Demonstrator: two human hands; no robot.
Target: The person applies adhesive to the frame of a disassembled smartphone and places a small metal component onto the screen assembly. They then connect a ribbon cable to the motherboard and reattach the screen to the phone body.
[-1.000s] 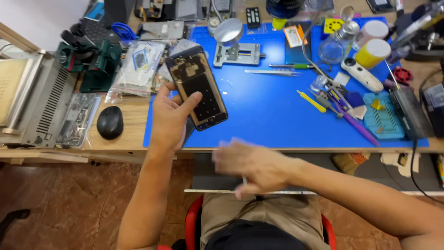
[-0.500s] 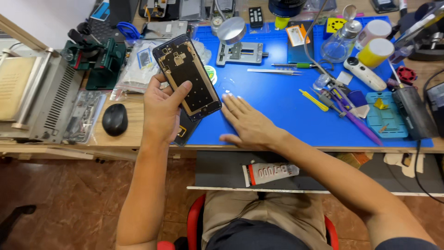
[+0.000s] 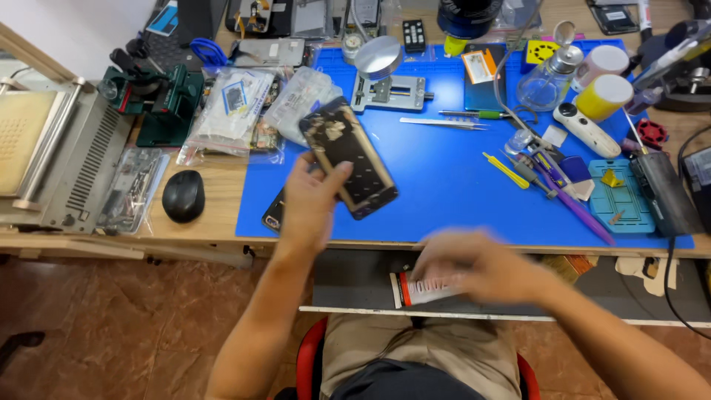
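Observation:
My left hand (image 3: 311, 201) holds an opened black phone body (image 3: 348, 155), tilted, above the left part of the blue work mat (image 3: 444, 178). A second dark phone piece (image 3: 272, 215) lies on the mat just under that hand. My right hand (image 3: 474, 263) is blurred with motion over the pull-out shelf below the desk edge, right at a white tube with a red cap (image 3: 418, 289); whether the fingers grip the tube cannot be made out.
A black mouse (image 3: 183, 195) and a grey machine (image 3: 59, 167) sit at the left. Plastic bags of parts (image 3: 237, 111), a metal clamp fixture (image 3: 385, 89), tweezers (image 3: 444, 124), screwdrivers (image 3: 555, 185), a glass bottle (image 3: 548, 78) and a teal tray (image 3: 621, 194) crowd the mat's back and right.
My right hand has left the blue mat and dropped to the shelf by the white tube. My left hand still holds the phone body, which sits a little lower.

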